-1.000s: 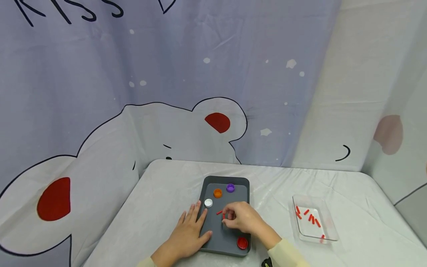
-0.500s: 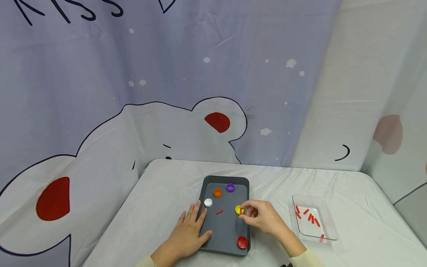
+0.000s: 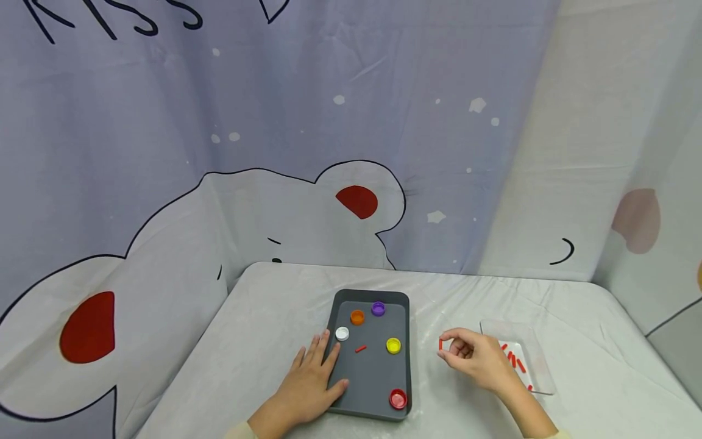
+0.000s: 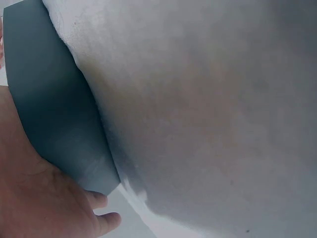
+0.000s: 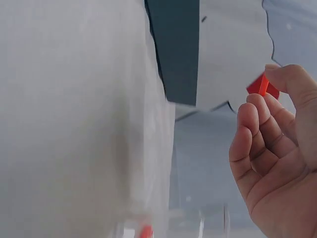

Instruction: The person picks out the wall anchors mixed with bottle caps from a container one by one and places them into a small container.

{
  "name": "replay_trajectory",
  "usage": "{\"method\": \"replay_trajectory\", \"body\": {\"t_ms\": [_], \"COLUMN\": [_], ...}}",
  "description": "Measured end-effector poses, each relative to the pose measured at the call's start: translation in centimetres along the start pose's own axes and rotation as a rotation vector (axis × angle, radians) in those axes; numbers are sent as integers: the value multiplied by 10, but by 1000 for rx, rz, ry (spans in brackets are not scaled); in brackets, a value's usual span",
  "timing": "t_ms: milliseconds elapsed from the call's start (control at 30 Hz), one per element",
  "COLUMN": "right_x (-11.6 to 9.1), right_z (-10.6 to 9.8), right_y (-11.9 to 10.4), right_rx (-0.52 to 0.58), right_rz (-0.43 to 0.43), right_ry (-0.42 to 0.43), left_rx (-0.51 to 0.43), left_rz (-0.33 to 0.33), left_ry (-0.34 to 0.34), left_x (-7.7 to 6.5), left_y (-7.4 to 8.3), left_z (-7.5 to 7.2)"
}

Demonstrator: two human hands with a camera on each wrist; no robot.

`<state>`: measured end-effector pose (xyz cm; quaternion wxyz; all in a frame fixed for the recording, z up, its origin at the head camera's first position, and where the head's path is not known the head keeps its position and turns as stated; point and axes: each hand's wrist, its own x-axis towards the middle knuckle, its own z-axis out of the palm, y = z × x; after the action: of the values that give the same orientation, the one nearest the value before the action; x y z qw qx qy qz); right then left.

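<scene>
Between thumb and fingertips, my right hand [image 3: 476, 358] pinches a small red stick [image 3: 440, 344] over the white cloth, between the tray and the clear box. The right wrist view shows the same red stick [image 5: 264, 85] held at the fingertips. My left hand [image 3: 308, 384] lies with spread fingers on the left edge of the grey tray [image 3: 367, 384]. Another red stick [image 3: 360, 349] lies on the tray's floor. Around it sit small round cups: white [image 3: 342, 333], orange [image 3: 358, 317], purple [image 3: 378, 309], yellow [image 3: 393, 346] and red [image 3: 398, 399].
A clear plastic box [image 3: 540, 356] stands on the right with several red sticks [image 3: 513, 360] inside, partly hidden by my right hand. White cloth [image 3: 285, 305] covers the table. A printed curtain [image 3: 307, 110] hangs behind it.
My right hand has moved right from above the tray, past the yellow cup, carrying the red stick toward the clear box. The left hand has stayed in place.
</scene>
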<state>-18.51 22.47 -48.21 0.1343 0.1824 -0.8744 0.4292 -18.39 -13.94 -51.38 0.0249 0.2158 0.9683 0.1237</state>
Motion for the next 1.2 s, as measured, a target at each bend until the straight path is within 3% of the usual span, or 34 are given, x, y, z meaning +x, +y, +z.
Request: {"method": "replay_trajectory", "body": {"t_ms": [667,1200], "right_x": [-35,-44], "right_z": [-56,-73], "right_y": [27,42], "right_rx": [-148,-209], "right_rz": [64,122], "right_ry": [147,162], "left_rx": [-8,7], "left_rz": [3,-5], "left_ry": [-5,-15], "left_x": [1,1], "left_y": [-1,-1], "left_z": [1,1]}}
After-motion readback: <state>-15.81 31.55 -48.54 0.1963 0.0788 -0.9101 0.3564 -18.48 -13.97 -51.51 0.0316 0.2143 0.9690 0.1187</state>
